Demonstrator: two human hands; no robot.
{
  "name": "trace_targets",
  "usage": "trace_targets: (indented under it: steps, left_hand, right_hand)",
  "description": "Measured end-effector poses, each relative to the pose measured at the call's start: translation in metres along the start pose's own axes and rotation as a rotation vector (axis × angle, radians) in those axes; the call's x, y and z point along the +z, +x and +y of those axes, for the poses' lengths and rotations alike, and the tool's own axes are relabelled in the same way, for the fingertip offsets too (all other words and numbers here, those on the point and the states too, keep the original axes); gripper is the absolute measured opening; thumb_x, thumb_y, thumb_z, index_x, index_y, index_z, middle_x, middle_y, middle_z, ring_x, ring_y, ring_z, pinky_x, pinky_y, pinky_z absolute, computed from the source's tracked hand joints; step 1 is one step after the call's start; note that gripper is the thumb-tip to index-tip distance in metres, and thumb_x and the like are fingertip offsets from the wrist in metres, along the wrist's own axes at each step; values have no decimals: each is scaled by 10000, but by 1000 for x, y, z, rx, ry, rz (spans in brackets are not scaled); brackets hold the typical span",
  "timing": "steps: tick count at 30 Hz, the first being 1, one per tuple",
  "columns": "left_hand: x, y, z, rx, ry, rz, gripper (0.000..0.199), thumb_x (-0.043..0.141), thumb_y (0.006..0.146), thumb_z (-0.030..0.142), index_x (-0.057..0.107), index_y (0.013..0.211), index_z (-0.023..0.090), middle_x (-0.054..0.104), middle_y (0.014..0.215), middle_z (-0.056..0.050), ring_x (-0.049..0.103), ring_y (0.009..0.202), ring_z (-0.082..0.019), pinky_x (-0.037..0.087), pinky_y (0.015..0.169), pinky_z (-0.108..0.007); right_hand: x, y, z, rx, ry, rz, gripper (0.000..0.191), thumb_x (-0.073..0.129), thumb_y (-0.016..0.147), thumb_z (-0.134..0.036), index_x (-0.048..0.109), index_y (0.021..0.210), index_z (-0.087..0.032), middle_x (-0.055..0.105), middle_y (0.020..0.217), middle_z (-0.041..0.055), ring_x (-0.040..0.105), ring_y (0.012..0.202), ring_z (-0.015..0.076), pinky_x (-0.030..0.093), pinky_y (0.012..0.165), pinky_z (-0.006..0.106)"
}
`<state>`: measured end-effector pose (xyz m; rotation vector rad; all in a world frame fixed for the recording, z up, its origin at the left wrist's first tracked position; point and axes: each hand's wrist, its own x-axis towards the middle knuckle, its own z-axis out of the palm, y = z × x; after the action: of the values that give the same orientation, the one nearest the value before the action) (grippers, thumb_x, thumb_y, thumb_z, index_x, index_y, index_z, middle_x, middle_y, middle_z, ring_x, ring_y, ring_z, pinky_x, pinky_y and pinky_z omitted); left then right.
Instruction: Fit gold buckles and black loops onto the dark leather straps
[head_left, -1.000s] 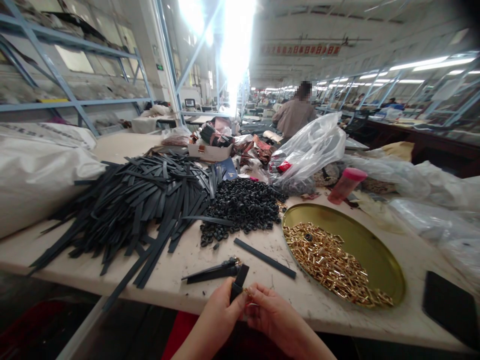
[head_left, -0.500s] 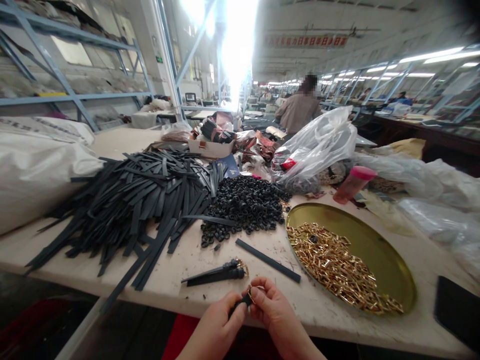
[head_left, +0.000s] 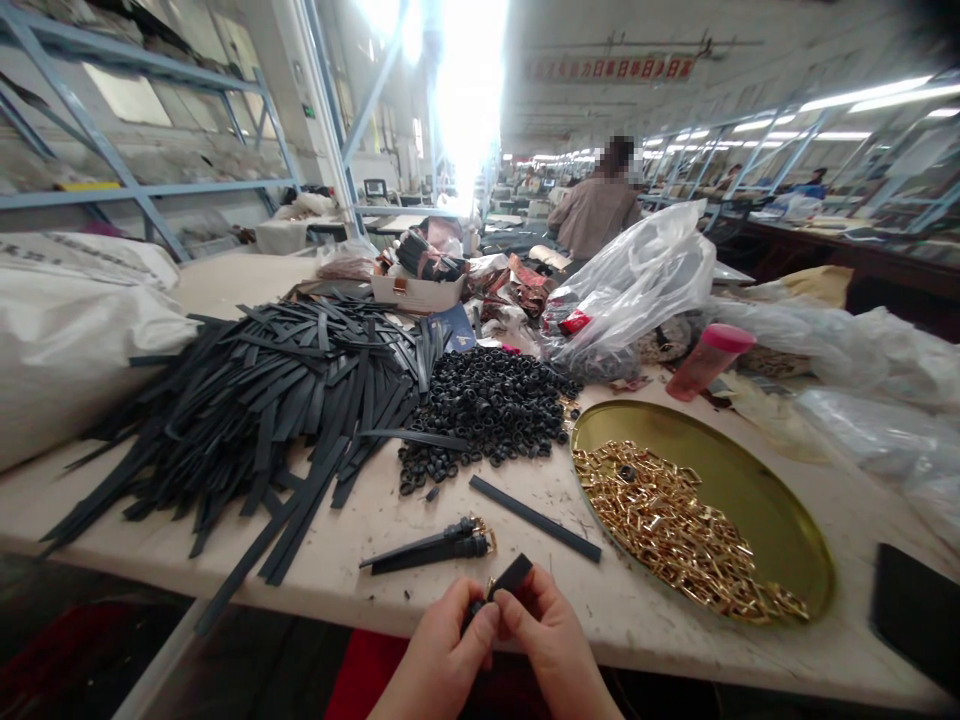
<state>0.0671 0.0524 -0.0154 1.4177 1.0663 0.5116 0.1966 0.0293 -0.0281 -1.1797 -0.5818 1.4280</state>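
Note:
At the table's front edge my two hands meet around one black strap [head_left: 514, 573]. My right hand [head_left: 546, 622] pinches its flat end, which sticks up above the fingers. Closed on the lower part with a dark loop is my left hand [head_left: 452, 632]. A bit of gold buckle [head_left: 491, 587] shows between the fingertips; most of it is hidden. Just beyond lie a few finished straps [head_left: 431, 550] with loops and gold buckles, stacked together. A single loose black strap [head_left: 536, 518] rests to their right.
A large pile of black straps [head_left: 285, 390] covers the left, with a heap of black loops [head_left: 499, 400] beside it. On the right, a gold tray [head_left: 750, 480] holds many gold buckles [head_left: 675, 530]. Behind are a pink-lidded jar [head_left: 709, 362], plastic bags [head_left: 637, 285] and a seated person [head_left: 598, 210].
The strap's flat end now stands up above my right fingers, where before the gold buckle showed at the fingertips. My hands have drawn closer together. The view has shifted slightly.

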Motion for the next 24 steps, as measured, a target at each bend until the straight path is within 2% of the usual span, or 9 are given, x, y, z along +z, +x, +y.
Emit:
trace_targets:
  steps: [5, 12, 16, 19, 21, 23, 24]
  left_hand:
    - [5, 0, -3, -137, -160, -49, 282, 435, 773, 453, 455, 740, 174, 515, 547, 56, 330, 332, -41, 224, 344, -170]
    - [15, -6, 2, -192, -225, 2, 278, 466, 683, 451, 437, 669, 175, 536, 522, 48, 329, 281, -20, 199, 308, -157]
    - [19, -9, 3, -206, -212, 38, 252, 472, 667, 427, 430, 655, 179, 525, 493, 51, 314, 267, -22, 184, 303, -161]
    - [20, -12, 3, -202, -226, 27, 254, 474, 669, 436, 411, 652, 190, 522, 493, 52, 314, 274, -29, 182, 308, -166]
    - [21, -17, 5, -174, -194, 37, 246, 462, 689, 431, 406, 650, 194, 512, 501, 52, 324, 292, -37, 196, 314, -171]
    - [20, -23, 9, -128, -114, 73, 232, 451, 722, 407, 413, 640, 194, 489, 511, 54, 353, 334, -50, 229, 333, -173]
    - [19, -26, 12, -108, -70, 86, 227, 451, 737, 394, 419, 638, 192, 481, 517, 54, 365, 356, -55, 243, 344, -174]
  right_hand:
    - [-1, -10, 2, 36, -37, -23, 327, 644, 680, -471, 571, 685, -152, 551, 576, -26, 481, 515, 97, 394, 521, 231]
    - [-3, -18, 5, 15, -63, -41, 292, 573, 749, -457, 523, 722, -171, 533, 583, -32, 484, 508, 105, 385, 494, 229]
    - [-7, -21, 14, -153, -301, 11, 296, 509, 791, -459, 512, 721, -172, 524, 602, -24, 481, 546, 119, 392, 513, 238]
    - [-10, -26, 15, -300, -505, 47, 259, 442, 835, -408, 509, 726, -183, 537, 641, -4, 500, 593, 139, 402, 556, 255]
    - [-13, -29, 12, -407, -642, 28, 202, 462, 824, -353, 520, 721, -189, 549, 670, 7, 515, 634, 155, 394, 597, 270]
    - [-15, -31, 8, -453, -715, -9, 139, 510, 786, -308, 531, 716, -190, 555, 695, 12, 518, 669, 165, 383, 626, 279]
    - [-16, -31, 6, -423, -699, -29, 124, 530, 768, -299, 529, 711, -190, 548, 688, 7, 512, 664, 162, 380, 624, 277]
